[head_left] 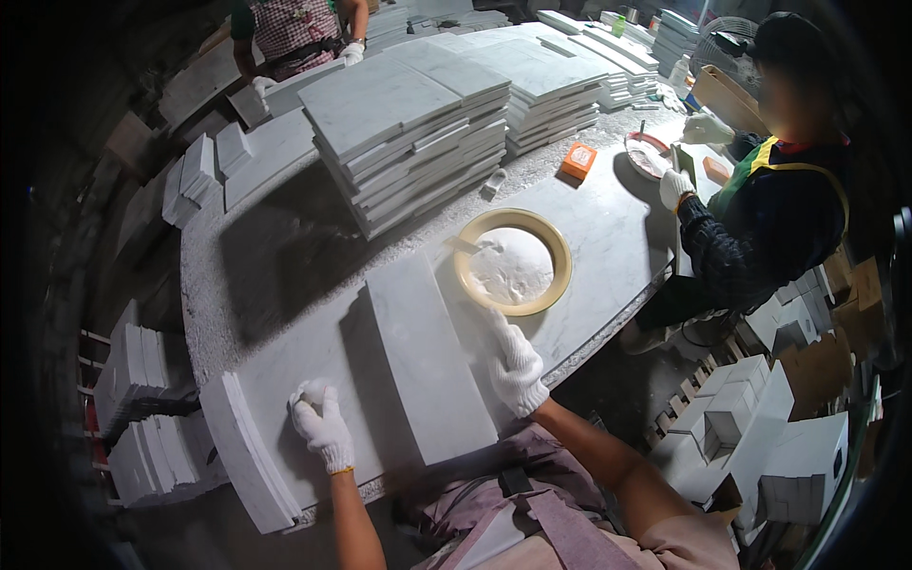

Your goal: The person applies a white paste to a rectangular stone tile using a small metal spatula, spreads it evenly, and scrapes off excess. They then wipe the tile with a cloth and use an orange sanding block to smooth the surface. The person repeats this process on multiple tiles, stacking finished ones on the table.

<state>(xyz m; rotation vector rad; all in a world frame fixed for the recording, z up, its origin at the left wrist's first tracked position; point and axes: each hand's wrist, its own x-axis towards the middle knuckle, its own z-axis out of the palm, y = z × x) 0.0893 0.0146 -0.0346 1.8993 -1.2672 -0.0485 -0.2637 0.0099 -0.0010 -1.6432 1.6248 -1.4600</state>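
My left hand (326, 429), in a white knitted glove, is closed over the table between a leaning stack of slabs and a single slab. Its fingers curl around something pale that I cannot make out. A long grey-white marble slab (427, 356) lies in front of me, raised off the table. To the right of it, my right hand (518, 369), also gloved, stretches its fingers toward the near rim of a yellow bowl (562, 263). White powder or paste (513, 266) fills much of the bowl, and a flat scraper-like tool (463, 245) rests at its left rim.
Tall stacks of marble slabs (380, 104) cover the table's far side. A small orange box (579, 161) sits behind the bowl. Thin slabs (249, 454) line the left edge. One co-worker (760, 209) works at the right by a red-rimmed bowl (648, 155), another (296, 38) at the far left.
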